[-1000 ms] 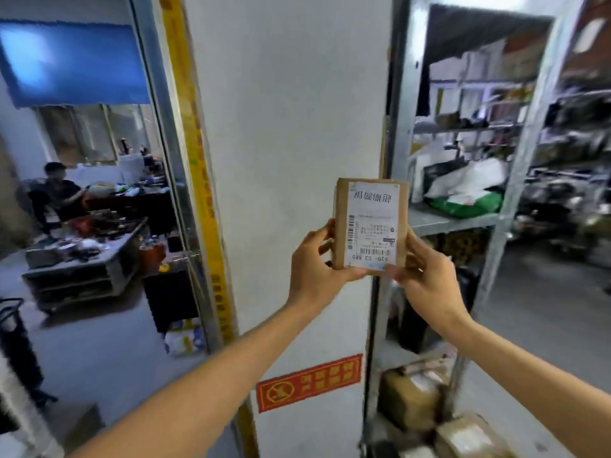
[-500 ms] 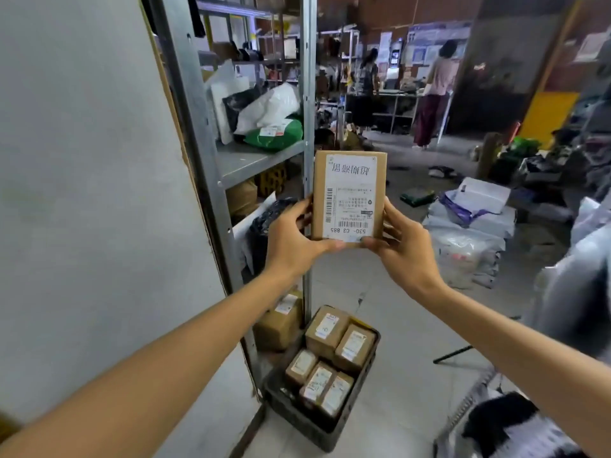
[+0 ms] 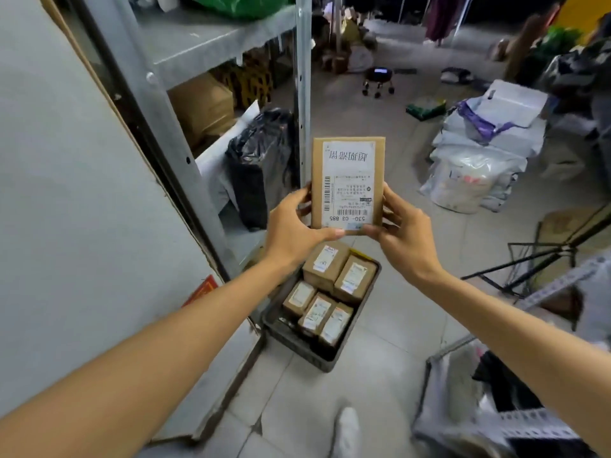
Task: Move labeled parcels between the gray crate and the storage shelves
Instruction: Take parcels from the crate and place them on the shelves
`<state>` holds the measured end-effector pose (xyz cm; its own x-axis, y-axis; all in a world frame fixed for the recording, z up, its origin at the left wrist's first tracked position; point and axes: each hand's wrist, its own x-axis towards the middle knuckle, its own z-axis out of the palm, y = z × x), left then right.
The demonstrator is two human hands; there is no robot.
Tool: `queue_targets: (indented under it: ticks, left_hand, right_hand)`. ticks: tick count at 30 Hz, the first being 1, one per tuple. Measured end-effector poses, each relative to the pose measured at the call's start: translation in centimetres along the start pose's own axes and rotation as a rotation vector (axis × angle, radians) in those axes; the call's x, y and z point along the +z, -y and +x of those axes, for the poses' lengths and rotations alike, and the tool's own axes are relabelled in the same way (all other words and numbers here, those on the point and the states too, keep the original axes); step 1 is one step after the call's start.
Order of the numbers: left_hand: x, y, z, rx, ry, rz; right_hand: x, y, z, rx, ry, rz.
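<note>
Tiled floor [image 3: 373, 381], parcel [image 3: 348, 186] upright, label [image 3: 349, 166] upside down

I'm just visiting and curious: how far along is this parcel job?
Hard to say what is done: the shelves hold a brown box and a black bag, but nothing marks them as moved. In hand: the left hand and right hand pinch one labeled parcel by its lower corners, above the gray crate. Left: five labeled parcels lie in that crate.
</note>
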<state>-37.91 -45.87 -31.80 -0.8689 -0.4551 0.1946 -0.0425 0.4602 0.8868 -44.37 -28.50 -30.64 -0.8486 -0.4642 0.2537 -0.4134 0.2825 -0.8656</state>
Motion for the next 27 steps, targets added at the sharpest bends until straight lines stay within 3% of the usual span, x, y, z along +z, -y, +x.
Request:
queue_targets:
  ticks: [14,21,27]
  left_hand:
    - [11.3,24.8,2.6,-0.589,-0.033,-0.076]
    - [14.9,37.5,1.8,-0.835,-0.037,-0.272]
    - [17.5,46.8,-0.1,-1.048,-0.090,-0.261]
  right_hand:
    - [13.5,-25.2,7.1,0.317,0.430,-0.054]
    - [22.1,-37.3,6.7,0.442,0.615,-0.136]
    - [30.0,-46.3,4.5,0.545,0.780,-0.144]
